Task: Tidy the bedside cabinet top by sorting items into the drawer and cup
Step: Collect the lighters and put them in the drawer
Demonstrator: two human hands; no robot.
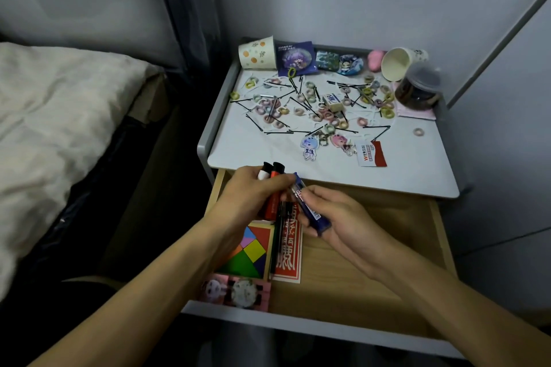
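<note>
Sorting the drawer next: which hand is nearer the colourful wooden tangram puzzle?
Left. The left hand, gripping marker pens, is just above the tangram puzzle; the right hand, holding a blue pen, is off to its right.

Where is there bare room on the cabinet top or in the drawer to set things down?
The drawer is bare right of the red card. The cabinet top is free along its front edge, below the keychains, and at its right front corner. Hair ties and hairpins crowd its middle and back.
</note>
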